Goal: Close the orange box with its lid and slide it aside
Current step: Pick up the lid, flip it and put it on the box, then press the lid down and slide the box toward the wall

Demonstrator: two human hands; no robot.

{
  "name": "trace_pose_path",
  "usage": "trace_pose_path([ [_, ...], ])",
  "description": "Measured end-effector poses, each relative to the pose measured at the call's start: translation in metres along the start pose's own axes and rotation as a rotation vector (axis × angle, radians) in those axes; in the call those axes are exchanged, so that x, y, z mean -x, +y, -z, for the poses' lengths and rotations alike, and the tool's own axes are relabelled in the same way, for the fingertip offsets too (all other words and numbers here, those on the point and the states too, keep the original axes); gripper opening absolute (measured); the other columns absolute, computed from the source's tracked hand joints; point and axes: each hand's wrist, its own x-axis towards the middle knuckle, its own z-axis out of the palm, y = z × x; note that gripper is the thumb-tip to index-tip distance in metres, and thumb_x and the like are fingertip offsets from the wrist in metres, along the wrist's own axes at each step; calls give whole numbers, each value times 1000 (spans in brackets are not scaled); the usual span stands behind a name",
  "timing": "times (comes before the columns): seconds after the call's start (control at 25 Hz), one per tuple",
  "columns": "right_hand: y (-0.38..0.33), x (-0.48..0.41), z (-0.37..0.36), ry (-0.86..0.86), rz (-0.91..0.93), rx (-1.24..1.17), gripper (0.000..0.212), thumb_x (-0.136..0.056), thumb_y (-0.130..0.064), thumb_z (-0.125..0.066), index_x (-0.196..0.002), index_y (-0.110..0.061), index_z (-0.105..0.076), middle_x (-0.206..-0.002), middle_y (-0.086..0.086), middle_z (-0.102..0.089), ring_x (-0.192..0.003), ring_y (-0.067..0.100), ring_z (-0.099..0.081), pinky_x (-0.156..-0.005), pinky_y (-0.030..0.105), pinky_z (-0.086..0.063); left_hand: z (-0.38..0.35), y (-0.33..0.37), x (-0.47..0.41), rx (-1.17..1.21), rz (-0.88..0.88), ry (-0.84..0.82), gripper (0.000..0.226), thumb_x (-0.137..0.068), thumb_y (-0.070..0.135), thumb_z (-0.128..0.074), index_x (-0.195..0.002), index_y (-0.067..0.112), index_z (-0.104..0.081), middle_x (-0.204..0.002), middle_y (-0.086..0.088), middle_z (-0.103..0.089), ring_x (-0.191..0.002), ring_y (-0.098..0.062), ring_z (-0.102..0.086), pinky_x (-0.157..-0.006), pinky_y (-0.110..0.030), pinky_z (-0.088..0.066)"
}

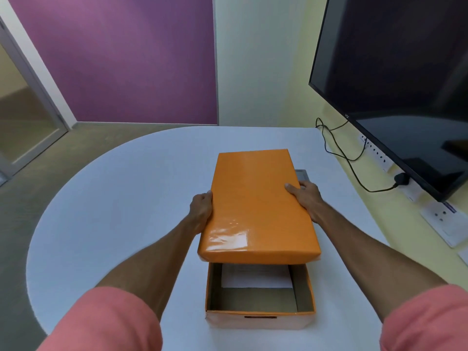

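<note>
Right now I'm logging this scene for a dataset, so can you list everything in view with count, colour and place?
glossy orange cardboard lid: one, orange, held above the box, far part covered, near part open
open orange cardboard box: one, orange outside, brown inside, near table edge
white paper sheet: one, white, inside the box
small grey flat object: one, grey, behind the lid's right edge, unclear what
rounded white table: one, white, centre
black flat screen: one, black, right wall
black cable: one, black, under the screen
left hand: on the lid's left edge
right hand: on the lid's right edge
</note>
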Motion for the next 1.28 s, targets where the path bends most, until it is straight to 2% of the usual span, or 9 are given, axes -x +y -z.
trace_pose_path([
  [0.24, 41, 6, 2, -35, -64, -14, 50, -88, -27, -70, -131, -6, -56, -126, 18, -64, -106, 34, -66, -93, 50, -55, -12, -42, 5, -62, 29, 17, 49, -104, 34, -29, -109, -3, -61, -104, -24, -67, -88, -34, -66, -89, -51, -56],
  [0.4, 63, 8, -2, -76, -77, -16, 48, -90, -27, -67, -131, -6, -56, -125, 16, -64, -101, 29, -65, -89, 43, -56, -13, -54, 10, -84, 21, 48, 46, -104, 34, -30, -112, 1, -61, -106, -21, -68, -95, -36, -69, -87, -49, -57],
  [0.56, 76, 10, -1, -82, -88, -26, 45, -92, -27, -65, -132, -7, -56, -126, 16, -64, -107, 32, -65, -92, 47, -55, -18, -67, 15, -88, -1, 56, 43, -104, 32, -30, -113, 4, -61, -106, -17, -69, -85, -28, -69, -73, -35, -58],
  [0.68, 87, 18, 1, -82, -118, -33, 45, -93, -24, -63, -133, -7, -55, -128, 16, -63, -103, 29, -64, -89, 43, -54, -21, -78, 19, -110, -9, 72, 42, -105, 29, -29, -112, 1, -61, -108, -20, -68, -94, -33, -68, -82, -41, -56],
  [0.8, 94, 27, 1, -70, -124, -14, 47, -93, -24, -64, -136, -8, -53, -131, 14, -62, -110, 30, -63, -95, 46, -53, -21, -88, 25, -134, -21, 71, 41, -104, 26, -30, -109, -1, -60, -107, -24, -67, -98, -40, -66, -90, -53, -54],
  [0.96, 97, 41, 1, -64, -113, 25, 48, -94, -28, -62, -138, -11, -52, -133, 13, -61, -111, 30, -63, -97, 46, -52, -17, -97, 32, -111, -26, 53, 40, -105, 28, -30, -113, 2, -59, -109, -20, -68, -96, -35, -68, -90, -49, -56],
  [1.12, 97, 57, -4, -6, -28, 294, 49, -98, -35, -52, -141, -12, -47, -137, 13, -57, -121, 33, -57, -101, 45, -48, -15, -101, 43, -217, -78, 41, 40, -104, 31, -31, -122, 5, -55, -121, -16, -65, -106, -34, -65, -94, -45, -53],
  [1.2, 101, 68, -9, 18, 111, 570, 57, -99, -39, -47, -146, -8, -37, -149, 15, -45, -134, 32, -46, -111, 47, -39, -15, -103, 50, -473, -264, 93, 39, -103, 32, -35, -130, 7, -47, -132, -14, -57, -117, -33, -58, -101, -46, -47],
  [1.28, 105, 86, -16, -19, 252, 802, 71, -98, -48, -42, -154, -9, -22, -161, 12, -25, -148, 28, -26, -121, 46, -23, -15, -105, 57, -799, -446, 62, 47, -101, 38, -36, -138, 10, -40, -146, -12, -45, -132, -34, -45, -113, -52, -32],
])
